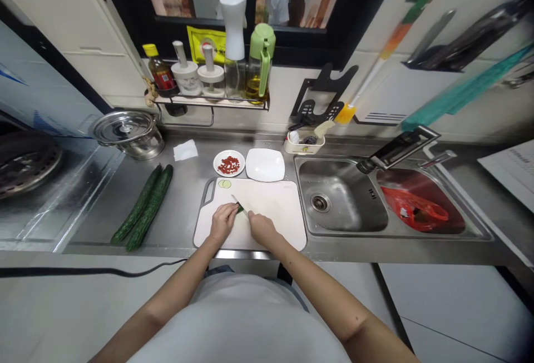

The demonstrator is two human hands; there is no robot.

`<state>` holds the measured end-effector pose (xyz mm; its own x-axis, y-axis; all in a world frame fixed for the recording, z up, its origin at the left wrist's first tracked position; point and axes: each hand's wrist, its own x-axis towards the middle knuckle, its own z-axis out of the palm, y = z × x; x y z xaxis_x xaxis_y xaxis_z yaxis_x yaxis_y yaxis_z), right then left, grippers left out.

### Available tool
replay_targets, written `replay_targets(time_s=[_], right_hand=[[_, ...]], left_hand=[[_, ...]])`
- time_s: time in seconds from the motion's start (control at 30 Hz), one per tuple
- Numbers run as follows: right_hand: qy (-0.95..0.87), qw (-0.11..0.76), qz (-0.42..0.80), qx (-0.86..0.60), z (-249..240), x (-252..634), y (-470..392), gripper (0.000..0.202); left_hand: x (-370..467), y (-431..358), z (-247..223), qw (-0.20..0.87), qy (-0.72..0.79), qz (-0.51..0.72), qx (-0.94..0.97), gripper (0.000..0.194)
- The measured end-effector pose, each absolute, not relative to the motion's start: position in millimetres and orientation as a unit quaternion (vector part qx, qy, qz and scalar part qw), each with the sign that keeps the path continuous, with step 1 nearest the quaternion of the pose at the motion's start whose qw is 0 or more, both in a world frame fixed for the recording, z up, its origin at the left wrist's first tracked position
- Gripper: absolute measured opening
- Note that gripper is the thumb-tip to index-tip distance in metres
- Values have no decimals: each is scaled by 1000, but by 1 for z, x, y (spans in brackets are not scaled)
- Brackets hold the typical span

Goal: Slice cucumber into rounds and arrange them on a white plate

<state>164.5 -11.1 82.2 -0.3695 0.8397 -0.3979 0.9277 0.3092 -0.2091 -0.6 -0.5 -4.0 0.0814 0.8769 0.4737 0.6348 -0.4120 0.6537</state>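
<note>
A white cutting board (275, 207) lies on the steel counter in front of me. My left hand (223, 222) presses down on a small green cucumber piece (241, 209) on the board. My right hand (262, 228) grips a knife (238, 202) whose blade points up-left over that piece. Two pale cucumber slices (224, 183) lie at the board's top left corner. Two whole cucumbers (146, 206) rest on the counter to the left of the board.
Behind the board stand a small plate of chopped red bits (228, 163) and a white square plate (265, 164). A double sink (346, 199) is on the right, with a red bag (415, 210) in its far basin. A lidded pot (127, 132) and condiment rack (212, 82) sit behind.
</note>
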Motion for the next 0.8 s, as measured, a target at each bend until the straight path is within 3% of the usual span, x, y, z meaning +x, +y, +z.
replay_targets(time_s=[0.8], right_hand=[[767,134,-222,587,85,172,-34,32]], left_hand=[[1,-1,-5,140,527,438,715,22]])
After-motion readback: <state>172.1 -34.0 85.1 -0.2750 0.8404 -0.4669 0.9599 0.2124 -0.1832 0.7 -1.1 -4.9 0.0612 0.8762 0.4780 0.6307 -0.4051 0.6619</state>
